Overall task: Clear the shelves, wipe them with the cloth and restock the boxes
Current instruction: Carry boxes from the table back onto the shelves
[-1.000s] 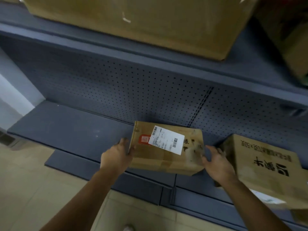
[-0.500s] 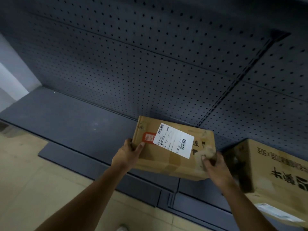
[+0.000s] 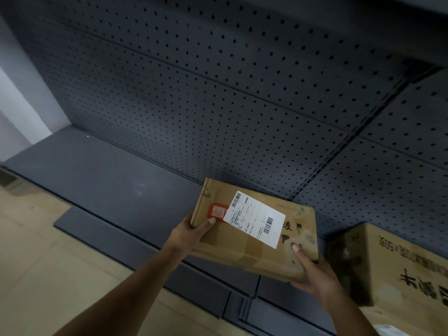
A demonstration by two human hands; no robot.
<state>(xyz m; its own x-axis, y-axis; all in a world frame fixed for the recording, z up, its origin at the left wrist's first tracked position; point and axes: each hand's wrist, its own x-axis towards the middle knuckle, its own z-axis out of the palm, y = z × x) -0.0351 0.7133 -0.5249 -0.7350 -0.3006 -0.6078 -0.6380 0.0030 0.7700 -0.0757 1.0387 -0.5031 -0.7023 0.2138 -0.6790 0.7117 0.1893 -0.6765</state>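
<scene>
I hold a flat brown cardboard box [image 3: 244, 246] with a white shipping label and a red sticker, tilted, just above the front of the dark grey bottom shelf [image 3: 101, 180]. My left hand [image 3: 189, 235] grips its left end, thumb on top near the red sticker. Its near right corner rests in my right hand [image 3: 312, 275], whose thumb presses on the top face. A larger brown box [image 3: 397, 270] with black printed characters stands on the shelf just to the right. No cloth is in view.
A grey perforated back panel [image 3: 218, 93] rises behind the shelf, split by a vertical slotted upright [image 3: 349, 137]. A lower grey base plinth [image 3: 145, 248] juts out below the shelf. Beige tiled floor [image 3: 31, 263] lies at the lower left, a pale wall [image 3: 14, 93] at the far left.
Both hands closed on the flat box and tipped it up off the shelf, a little toward me. The view dropped and moved closer, so the upper shelf and its boxes left the frame.
</scene>
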